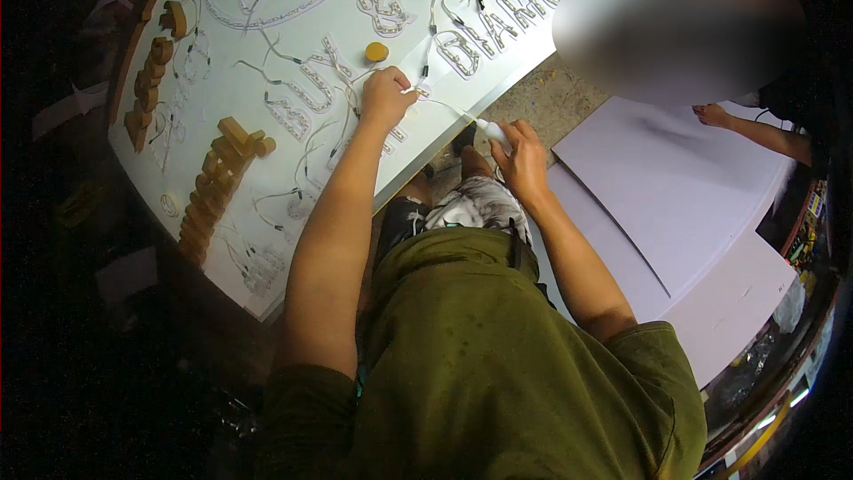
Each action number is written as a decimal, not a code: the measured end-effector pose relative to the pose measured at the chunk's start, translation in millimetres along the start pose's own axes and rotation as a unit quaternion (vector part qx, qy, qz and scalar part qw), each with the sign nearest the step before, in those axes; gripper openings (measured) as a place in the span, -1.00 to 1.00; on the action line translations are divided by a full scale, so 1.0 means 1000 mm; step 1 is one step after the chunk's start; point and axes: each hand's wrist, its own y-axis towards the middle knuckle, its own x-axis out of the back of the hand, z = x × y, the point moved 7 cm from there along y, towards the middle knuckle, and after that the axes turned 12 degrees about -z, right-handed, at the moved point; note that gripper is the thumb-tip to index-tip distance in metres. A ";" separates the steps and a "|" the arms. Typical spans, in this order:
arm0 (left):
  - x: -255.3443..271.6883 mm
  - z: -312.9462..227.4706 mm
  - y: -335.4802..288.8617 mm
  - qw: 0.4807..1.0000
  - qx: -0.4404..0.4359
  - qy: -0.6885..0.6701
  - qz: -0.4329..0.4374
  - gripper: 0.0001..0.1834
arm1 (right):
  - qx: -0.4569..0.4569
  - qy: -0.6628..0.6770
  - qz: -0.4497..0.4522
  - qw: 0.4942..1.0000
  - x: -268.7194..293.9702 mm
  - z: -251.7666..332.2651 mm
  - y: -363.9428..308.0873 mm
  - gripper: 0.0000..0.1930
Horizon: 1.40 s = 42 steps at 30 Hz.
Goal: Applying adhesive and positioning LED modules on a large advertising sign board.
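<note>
My left hand (pixel 384 100) rests at the near edge of a white table. Its thumb and fingers are pinched together beside a small white lit-sign letter (pixel 422 90); what they grip is too small to make out. To the right, just past the table edge, my right hand (pixel 522 160) is closed around a slim white squeeze bottle (pixel 491 132). A thin white line runs from the bottle's front toward the left fingertips; I cannot tell whether it is a nozzle or a wire. A round yellow object (pixel 376 52) sits just beyond my left hand.
White letters with LED modules and wires (pixel 475 49) cover the white table (pixel 338 13). Gold-coloured letter shapes (pixel 213 182) stand along its left side. Large white sheets (pixel 657 187) lie at right, where another person's hand (pixel 711 116) rests. Concrete floor (pixel 555 93) shows between.
</note>
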 end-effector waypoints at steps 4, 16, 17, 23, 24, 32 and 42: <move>0.003 -0.003 -0.002 1.000 0.011 -0.010 0.001 -0.70 | 0.016 0.006 -0.012 1.000 0.001 0.002 -0.001 -0.68; 0.002 0.000 -0.001 1.000 0.015 -0.007 0.003 -0.70 | 0.009 -0.003 -0.010 1.000 0.003 0.003 0.001 -0.65; 0.002 -0.002 -0.001 1.000 0.015 -0.007 0.003 -0.70 | 0.009 -0.003 -0.010 1.000 0.003 0.002 0.001 -0.65; 0.002 -0.002 -0.001 1.000 0.018 -0.016 0.005 -0.70 | 0.034 -0.005 -0.034 0.999 0.006 0.002 0.003 -0.63; 0.002 -0.003 -0.001 1.000 0.014 -0.015 0.005 -0.70 | 0.043 -0.001 -0.042 0.998 0.007 0.004 0.003 -0.63; -0.001 0.001 0.000 1.000 0.023 0.001 0.012 -0.70 | 0.025 -0.008 -0.033 0.999 0.011 0.006 0.004 -0.64; 0.002 -0.003 -0.001 1.000 0.010 -0.002 0.003 -0.69 | 0.029 0.021 -0.030 0.999 0.016 0.007 0.003 -0.65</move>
